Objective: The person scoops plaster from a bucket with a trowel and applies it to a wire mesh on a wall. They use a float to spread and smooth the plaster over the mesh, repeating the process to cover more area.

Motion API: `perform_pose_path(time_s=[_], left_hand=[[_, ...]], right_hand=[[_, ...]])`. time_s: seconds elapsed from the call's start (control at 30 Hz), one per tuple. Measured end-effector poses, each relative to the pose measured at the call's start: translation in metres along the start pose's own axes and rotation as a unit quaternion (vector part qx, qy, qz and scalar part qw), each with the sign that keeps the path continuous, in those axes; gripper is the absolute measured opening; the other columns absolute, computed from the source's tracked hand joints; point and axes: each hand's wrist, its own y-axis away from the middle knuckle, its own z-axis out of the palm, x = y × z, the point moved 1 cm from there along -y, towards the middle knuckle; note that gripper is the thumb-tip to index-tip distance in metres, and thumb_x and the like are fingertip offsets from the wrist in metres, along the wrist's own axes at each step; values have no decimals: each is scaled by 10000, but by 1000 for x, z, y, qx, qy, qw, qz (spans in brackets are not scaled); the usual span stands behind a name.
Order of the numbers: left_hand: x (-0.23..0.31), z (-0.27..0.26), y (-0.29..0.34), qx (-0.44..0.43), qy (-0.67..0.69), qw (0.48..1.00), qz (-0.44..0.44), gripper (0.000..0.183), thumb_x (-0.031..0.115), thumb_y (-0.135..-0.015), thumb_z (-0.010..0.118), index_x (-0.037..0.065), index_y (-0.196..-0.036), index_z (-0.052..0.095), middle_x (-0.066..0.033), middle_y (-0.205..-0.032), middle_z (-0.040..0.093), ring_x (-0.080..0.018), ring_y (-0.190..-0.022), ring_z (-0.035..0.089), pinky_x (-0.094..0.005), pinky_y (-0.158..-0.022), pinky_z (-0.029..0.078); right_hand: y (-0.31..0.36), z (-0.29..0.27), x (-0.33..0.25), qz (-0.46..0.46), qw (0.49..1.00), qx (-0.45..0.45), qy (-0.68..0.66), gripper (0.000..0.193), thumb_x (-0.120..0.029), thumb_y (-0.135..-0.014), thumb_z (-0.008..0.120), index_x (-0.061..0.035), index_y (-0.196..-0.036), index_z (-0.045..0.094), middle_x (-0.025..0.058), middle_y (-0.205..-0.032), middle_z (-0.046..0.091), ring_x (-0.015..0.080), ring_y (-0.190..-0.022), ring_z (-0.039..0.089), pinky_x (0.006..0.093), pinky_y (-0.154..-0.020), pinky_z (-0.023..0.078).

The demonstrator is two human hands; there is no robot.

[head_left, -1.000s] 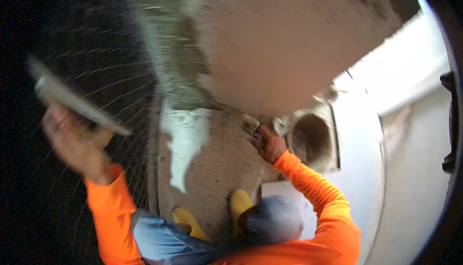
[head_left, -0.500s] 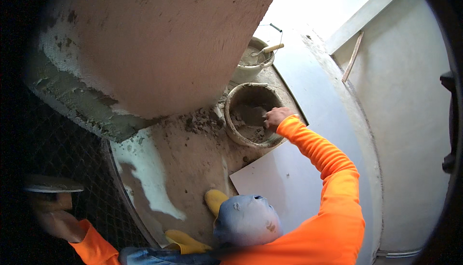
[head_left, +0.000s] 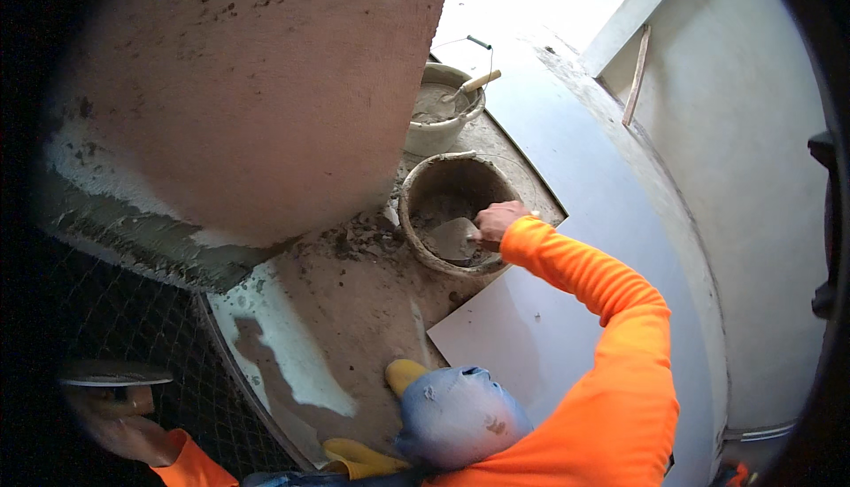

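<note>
My right hand (head_left: 498,224) is closed round a trowel (head_left: 453,241), its grip mostly hidden in my fist. The trowel's blade lies inside a mortar-crusted bucket (head_left: 408,232), against the grey mortar at its bottom. At the lower left, my left hand (head_left: 128,436) grips a plastering float (head_left: 115,374) by its wooden handle, with the flat plate uppermost and level. Left of the bucket stands a pinkish wall (head_left: 274,88). Its lower edge carries a band of wet grey mortar (head_left: 146,237).
Behind the first bucket stands a second, paler bucket (head_left: 429,140) holding mortar and a wooden-handled trowel (head_left: 478,82). Mortar crumbs (head_left: 363,237) litter the floor beside the wall. A pale board (head_left: 496,328) lies at right. Dark mesh (head_left: 133,319) is at left. My yellow boots (head_left: 405,375) are below.
My right hand has shifted slightly left and down, and the trowel's blade now shows flat in the bucket. The view has moved, sliding the buckets a little left. My left hand keeps the float.
</note>
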Motion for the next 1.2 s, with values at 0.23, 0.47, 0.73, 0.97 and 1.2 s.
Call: perform_pose_path(time_s=[0.23, 0.47, 0.73, 0.97, 1.2], left_hand=[[16, -2, 11, -5, -162, 986, 29, 809, 553, -956, 606, 73, -1558, 355, -204, -1500, 464, -374, -1338, 490, -444, -1119, 427], [25, 10, -3, 4, -101, 988, 116, 496, 380, -1041, 538, 30, -1388, 479, -135, -1320, 528, -287, -1213, 532, -446, -1062, 447], [38, 21, -11, 112, 39, 991, -59, 415, 438, -1062, 521, 42, -1186, 536, -27, -958, 571, -79, -826, 547, -255, -740, 499], [58, 35, -30, 139, -3, 990, -37, 372, 377, -1045, 578, 13, -1123, 575, -81, -998, 606, -151, -858, 574, -312, -784, 496], [52, 22, -20, 131, 43, 990, -24, 337, 335, -1049, 577, 7, -1126, 573, -98, -976, 640, -163, -884, 611, -310, -785, 498]], right_hand=[[55, 25, 49, 89, 972, -38, -213, 524, -624, -919, 597, -172, -1141, 742, 167, -1007, 738, 351, -979, 701, 459, -864, 547], [60, 5, -11, 87, 954, 205, -199, 455, -571, -911, 657, -117, -884, 657, 160, -773, 683, 392, -784, 672, 497, -684, 507], [17, -29, -141, -214, 953, 100, -191, 364, -504, -887, 690, -160, -985, 755, 163, -796, 691, 435, -749, 649, 511, -713, 527], [-110, -31, -275, -177, 933, -213, -230, 415, -430, -875, 757, -64, -698, 678, 43, -632, 590, 158, -578, 533, 323, -573, 438], [-177, -12, -263, -410, 912, -10, -8, 439, -484, -932, 616, -69, -1046, 697, 172, -956, 709, 360, -879, 687, 497, -814, 540]])
